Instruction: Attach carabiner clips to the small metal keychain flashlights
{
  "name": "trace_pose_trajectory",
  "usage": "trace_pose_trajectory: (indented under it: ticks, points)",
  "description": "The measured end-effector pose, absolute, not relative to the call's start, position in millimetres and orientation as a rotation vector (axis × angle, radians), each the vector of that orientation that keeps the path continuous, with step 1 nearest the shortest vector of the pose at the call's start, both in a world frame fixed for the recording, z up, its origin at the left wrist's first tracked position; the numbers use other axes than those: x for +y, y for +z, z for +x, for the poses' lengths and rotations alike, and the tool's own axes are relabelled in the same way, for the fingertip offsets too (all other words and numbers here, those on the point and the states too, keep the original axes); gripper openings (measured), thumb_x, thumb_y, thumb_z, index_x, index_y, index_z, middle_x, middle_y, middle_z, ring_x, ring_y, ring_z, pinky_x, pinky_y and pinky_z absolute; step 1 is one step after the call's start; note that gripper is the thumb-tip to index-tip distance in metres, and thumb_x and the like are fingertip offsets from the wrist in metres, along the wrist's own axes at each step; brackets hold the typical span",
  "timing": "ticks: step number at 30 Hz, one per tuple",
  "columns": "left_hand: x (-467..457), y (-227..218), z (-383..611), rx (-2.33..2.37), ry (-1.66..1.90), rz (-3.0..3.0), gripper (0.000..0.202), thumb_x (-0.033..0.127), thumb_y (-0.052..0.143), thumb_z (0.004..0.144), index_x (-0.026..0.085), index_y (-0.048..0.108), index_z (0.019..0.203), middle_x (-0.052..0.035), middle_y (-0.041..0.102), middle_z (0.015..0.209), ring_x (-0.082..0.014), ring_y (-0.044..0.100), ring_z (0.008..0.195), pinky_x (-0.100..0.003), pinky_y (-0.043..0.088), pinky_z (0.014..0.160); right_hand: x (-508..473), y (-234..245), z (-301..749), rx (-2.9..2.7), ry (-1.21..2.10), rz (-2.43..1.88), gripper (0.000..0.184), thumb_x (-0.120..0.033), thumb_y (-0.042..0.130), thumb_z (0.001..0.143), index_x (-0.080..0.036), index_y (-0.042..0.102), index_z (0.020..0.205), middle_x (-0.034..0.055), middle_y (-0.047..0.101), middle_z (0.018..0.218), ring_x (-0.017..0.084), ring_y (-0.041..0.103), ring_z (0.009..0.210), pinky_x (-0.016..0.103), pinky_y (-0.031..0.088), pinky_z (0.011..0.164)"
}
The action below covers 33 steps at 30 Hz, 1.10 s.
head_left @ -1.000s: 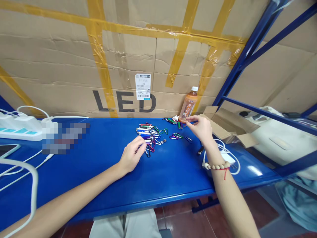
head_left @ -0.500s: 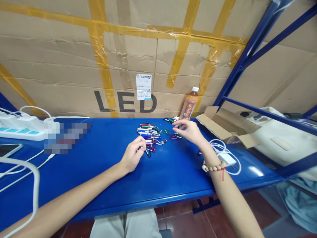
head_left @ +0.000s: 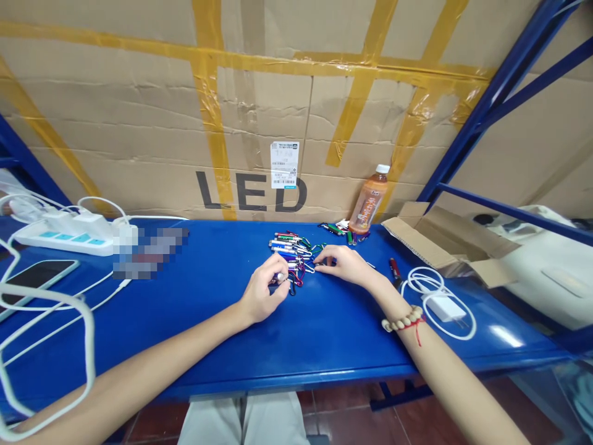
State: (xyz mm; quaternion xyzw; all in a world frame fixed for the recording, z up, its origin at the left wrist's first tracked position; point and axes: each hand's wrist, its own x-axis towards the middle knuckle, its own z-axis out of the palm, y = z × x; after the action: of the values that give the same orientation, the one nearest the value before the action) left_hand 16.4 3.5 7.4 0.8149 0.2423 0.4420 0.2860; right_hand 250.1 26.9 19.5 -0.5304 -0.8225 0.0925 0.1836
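Observation:
My left hand (head_left: pixel 264 292) is closed around a small silvery piece (head_left: pixel 280 277), whose end shows between thumb and fingers; the rest is hidden. To the right, my right hand (head_left: pixel 345 264) has thumb and index finger nearly together at the table, at the edge of the pile. Something small and dark shows at those fingertips, too small to name. Between and behind the hands lies a pile of small metal penlights (head_left: pixel 283 246) in blue, red, green and purple, with coloured carabiner clips (head_left: pixel 303 250). My left fingers cover the near part of the pile.
More clips and penlights (head_left: pixel 334 229) lie by an orange drink bottle (head_left: pixel 368 201). At right are an open carton (head_left: pixel 417 238), a white charger (head_left: pixel 445 306) and a dark red penlight (head_left: pixel 394 268). A power strip (head_left: pixel 69 240) and phone (head_left: pixel 39 281) lie left.
My right hand has come down and left from above the table to the pile's right edge. My left hand has turned slightly, showing the silvery piece. The view has shifted left.

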Motion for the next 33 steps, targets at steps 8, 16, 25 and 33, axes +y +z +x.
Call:
trace_pose_trajectory:
  ticks: [8,16,25,33]
  points:
    - [1.6,5.3,21.1,0.937,1.055,2.06,0.01,0.025,0.044,0.081,0.019,0.036,0.077,0.0045,0.039,0.066,-0.009,0.033,0.053,-0.023,0.029,0.055,26.2,22.1,252.1,-2.228,0.316,-1.601,0.012,-0.029,0.065,0.068,-0.018,0.067,0.072,0.0003,0.066,0.069,0.012,0.058,0.062,0.021,0.04,0.057]
    - [-1.8,7.2,17.9,0.962,1.037,2.025,0.012,0.031,0.032,0.09,0.02,0.036,0.087,0.0022,0.046,0.072,-0.0129,0.044,0.064,-0.027,0.036,0.066,30.0,19.4,259.0,-2.25,0.368,-1.429,0.017,-0.033,0.06,0.072,-0.017,0.068,0.077,0.0039,0.066,0.075,0.014,0.057,0.061,0.027,0.046,0.059]
    - [-3.4,10.1,17.4,0.958,1.031,1.984,0.016,0.031,0.026,0.092,0.021,0.037,0.085,0.0018,0.046,0.072,-0.0138,0.045,0.067,-0.026,0.035,0.065,19.7,26.0,226.5,-1.804,0.874,-1.341,0.045,-0.046,0.07,0.062,-0.011,0.069,0.088,0.0025,0.06,0.062,0.008,0.046,0.044,0.022,0.043,0.041]
    - [-2.8,10.5,18.3,0.891,1.014,2.119,0.022,0.031,0.031,0.092,0.019,0.048,0.083,-0.0019,0.056,0.084,-0.0146,0.051,0.077,-0.026,0.039,0.074,17.1,22.6,211.1,-1.793,1.003,-1.234,0.042,-0.047,0.068,0.065,-0.013,0.069,0.089,0.0025,0.061,0.067,0.006,0.045,0.045,0.02,0.043,0.04]
